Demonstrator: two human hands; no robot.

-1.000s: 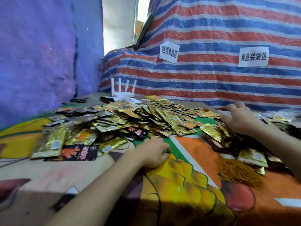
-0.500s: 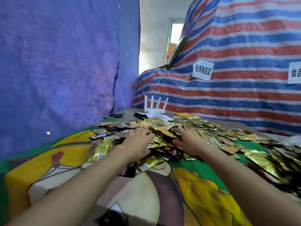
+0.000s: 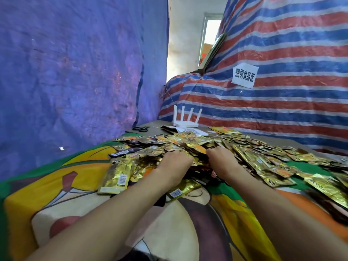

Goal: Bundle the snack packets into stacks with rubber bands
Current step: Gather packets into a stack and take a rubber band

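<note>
- Snack packets (image 3: 235, 153): loose gold heap across the middle of the tabletop (image 3: 62, 187), reaching toward its right edge; none seen banded.
- Left hand (image 3: 174, 166): back upward, on the near-left side of the heap; fingers bent down among the packets, tips hidden; grip impossible to tell.
- Right hand (image 3: 223, 162): back upward, just beside the left hand, not touching it; fingers curled into the heap, tips hidden; grip likewise impossible to tell.
- Single gold packet (image 3: 117, 175): flat, barcode side up, at the near-left fringe of the heap, just left of the left wrist.
- Tabletop covering: printed cartoon cloth in yellow, green and orange.
- White router (image 3: 185, 123): four antennas upright, at the far edge of the tabletop; black scissors (image 3: 141, 128) to its left, near the far-left corner.
- Blue tarp (image 3: 75, 63) along the left edge; striped tarp (image 3: 282, 113) behind the far edge, paper sign (image 3: 244, 76) fixed on it.
</note>
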